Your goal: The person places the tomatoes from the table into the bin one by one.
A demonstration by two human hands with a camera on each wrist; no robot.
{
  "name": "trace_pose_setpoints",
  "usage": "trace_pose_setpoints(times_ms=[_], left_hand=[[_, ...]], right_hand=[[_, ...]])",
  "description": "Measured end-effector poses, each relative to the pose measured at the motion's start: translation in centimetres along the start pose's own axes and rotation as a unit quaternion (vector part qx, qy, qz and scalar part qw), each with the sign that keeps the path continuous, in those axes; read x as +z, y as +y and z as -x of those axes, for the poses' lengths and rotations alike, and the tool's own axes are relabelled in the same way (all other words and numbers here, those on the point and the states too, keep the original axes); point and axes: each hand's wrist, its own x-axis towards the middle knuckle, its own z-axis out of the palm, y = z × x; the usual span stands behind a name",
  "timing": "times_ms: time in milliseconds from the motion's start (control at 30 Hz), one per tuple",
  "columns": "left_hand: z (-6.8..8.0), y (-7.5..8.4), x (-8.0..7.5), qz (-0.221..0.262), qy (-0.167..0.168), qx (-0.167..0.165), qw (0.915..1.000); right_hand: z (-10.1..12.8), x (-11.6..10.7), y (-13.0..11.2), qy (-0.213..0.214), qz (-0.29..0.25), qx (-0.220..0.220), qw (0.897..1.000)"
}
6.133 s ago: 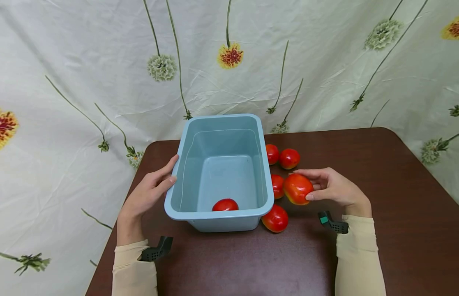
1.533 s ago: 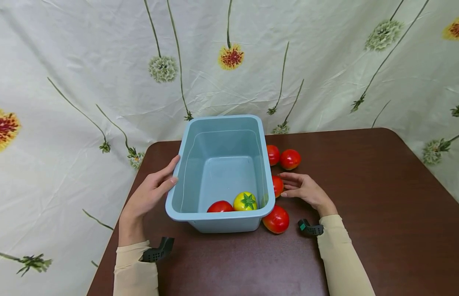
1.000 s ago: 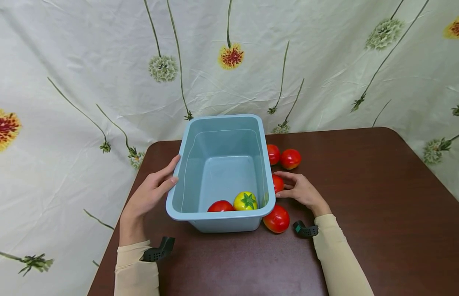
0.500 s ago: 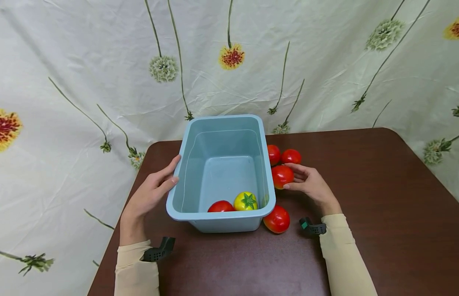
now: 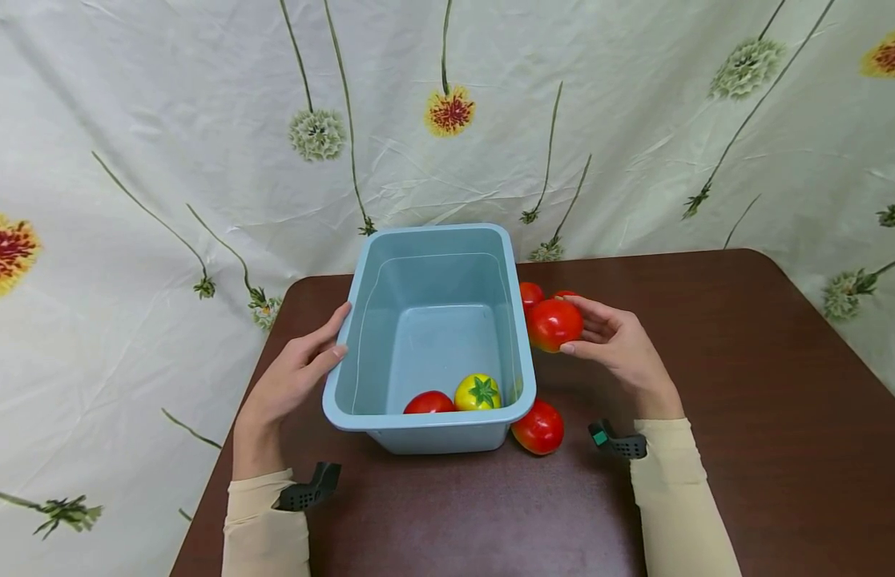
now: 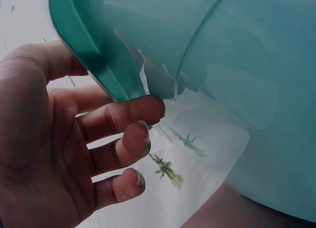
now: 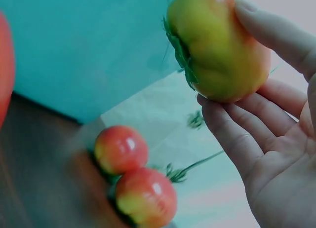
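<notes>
Lifted off the table since a moment ago, the tomato sits pinched in the right hand beside the bin's right wall, while the left hand braces the left rim with relaxed fingers.

You wear cream long sleeves on both arms, with a black camera mount strapped at each wrist; your hands are bare.

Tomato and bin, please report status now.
Right hand holds tomato above table, beside bin. Left hand rests on bin side. Two tomatoes in bin. Path over rim clear.
</notes>
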Motion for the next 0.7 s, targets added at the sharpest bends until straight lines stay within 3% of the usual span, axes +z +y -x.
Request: trace_pose_setpoints(times_ms=[333, 700], left_hand=[[-0.1, 0.1, 0.0, 0.003, 0.0, 0.008, 1.0], [0.0, 0.0, 0.0, 0.007, 0.001, 0.007, 0.9999]], right_hand=[[0.9, 0.2, -2.9, 0.016, -0.039, -0.06, 0.997], [1.4, 1.2, -4.8, 0.007, -0.051, -0.078, 0.996]])
